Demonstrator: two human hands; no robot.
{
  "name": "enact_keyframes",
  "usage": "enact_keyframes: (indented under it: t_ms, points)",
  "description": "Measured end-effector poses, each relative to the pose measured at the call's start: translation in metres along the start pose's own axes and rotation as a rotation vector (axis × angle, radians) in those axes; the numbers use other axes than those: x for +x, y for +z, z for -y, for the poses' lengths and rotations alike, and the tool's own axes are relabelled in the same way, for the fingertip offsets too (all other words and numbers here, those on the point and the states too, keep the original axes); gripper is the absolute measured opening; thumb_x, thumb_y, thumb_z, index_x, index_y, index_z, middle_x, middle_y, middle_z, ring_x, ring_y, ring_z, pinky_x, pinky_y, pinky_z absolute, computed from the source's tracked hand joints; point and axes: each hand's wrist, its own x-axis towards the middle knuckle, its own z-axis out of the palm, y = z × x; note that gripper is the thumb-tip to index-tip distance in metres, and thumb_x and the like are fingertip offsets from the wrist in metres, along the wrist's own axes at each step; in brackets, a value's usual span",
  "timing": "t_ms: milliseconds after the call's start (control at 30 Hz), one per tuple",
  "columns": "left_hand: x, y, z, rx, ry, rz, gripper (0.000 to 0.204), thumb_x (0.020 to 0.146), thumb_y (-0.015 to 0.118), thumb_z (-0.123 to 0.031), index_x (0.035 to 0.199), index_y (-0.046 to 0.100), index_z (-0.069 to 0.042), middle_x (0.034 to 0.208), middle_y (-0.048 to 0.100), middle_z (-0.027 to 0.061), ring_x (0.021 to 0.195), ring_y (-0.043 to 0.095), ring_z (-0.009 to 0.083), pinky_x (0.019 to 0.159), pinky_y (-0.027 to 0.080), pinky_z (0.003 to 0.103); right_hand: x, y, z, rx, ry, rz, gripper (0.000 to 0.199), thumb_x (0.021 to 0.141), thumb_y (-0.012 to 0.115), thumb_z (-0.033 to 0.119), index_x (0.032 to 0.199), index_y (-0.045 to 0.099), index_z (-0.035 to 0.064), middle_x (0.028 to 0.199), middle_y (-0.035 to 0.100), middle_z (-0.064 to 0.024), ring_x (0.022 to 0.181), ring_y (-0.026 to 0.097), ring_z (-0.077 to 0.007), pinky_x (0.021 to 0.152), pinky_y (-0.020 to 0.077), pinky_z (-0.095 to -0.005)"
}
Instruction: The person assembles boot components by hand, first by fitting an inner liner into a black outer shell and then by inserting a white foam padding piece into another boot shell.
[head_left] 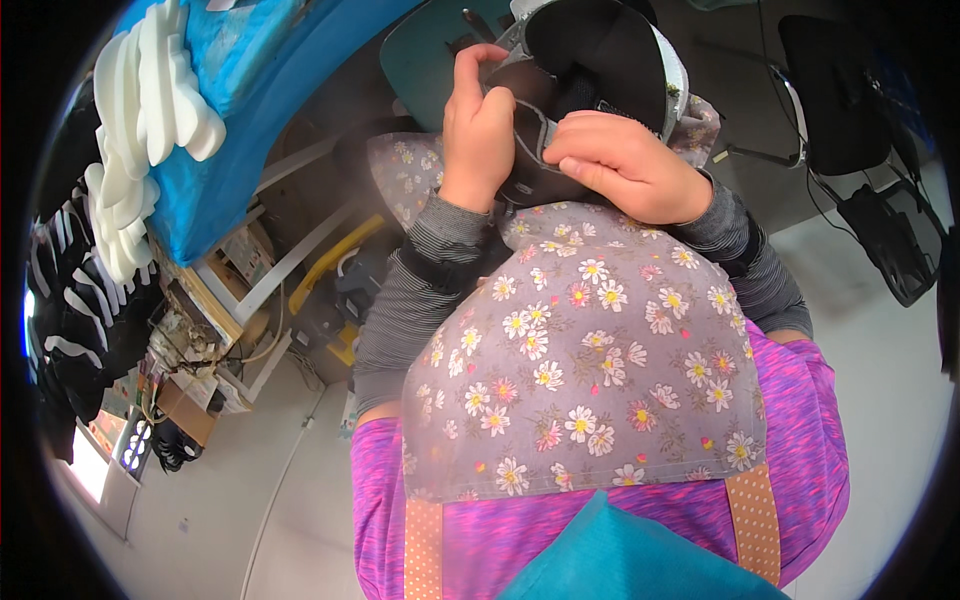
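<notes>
A black and grey shoe upper (590, 60) with a pale trim rests in front of me, just above my flowered apron (580, 350). My left hand (478, 125) grips its left edge, fingers curled over the dark fabric. On its lower right part lies my right hand (625, 165), fingers pinched on the grey edging. Both forearms wear striped grey sleeves. What lies under the hands is hidden.
A blue-covered table (240, 120) at the left carries stacked white foam pieces (150, 90). Below it are a wooden shelf, cables and a yellow-black tool (335, 290). A teal work surface (430, 50) lies ahead. Black chairs (850, 110) stand at the right on the pale floor.
</notes>
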Motion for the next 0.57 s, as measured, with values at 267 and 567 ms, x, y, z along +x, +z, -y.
enact_keyframes:
  t_ms: [267,567]
  points:
    - [-0.004,-0.004,-0.010,0.100,0.338,-0.271,0.056,0.092,0.063,-0.031,0.136,0.042,-0.002,0.118,0.057,0.0147,0.099,0.056,0.0251,0.087,0.046,0.036,0.011,0.023,0.015,-0.221,0.053,-0.362,0.021,0.080,0.074,0.007,0.070,0.056,0.0006,0.065,0.052,-0.0086,0.061,0.050,-0.0230,0.056,0.0395,-0.0337]
    - [-0.039,-0.044,-0.017,0.428,0.306,0.170,0.078,0.088,0.065,-0.045,0.146,0.034,-0.003,0.147,0.041,0.0194,0.137,0.037,0.0376,0.115,0.022,0.050,0.014,0.035,0.023,0.557,0.433,0.035,0.035,0.095,0.051,0.002,0.130,0.056,-0.0008,0.127,0.060,-0.0132,0.120,0.055,-0.0183,0.103,0.0407,-0.0292]
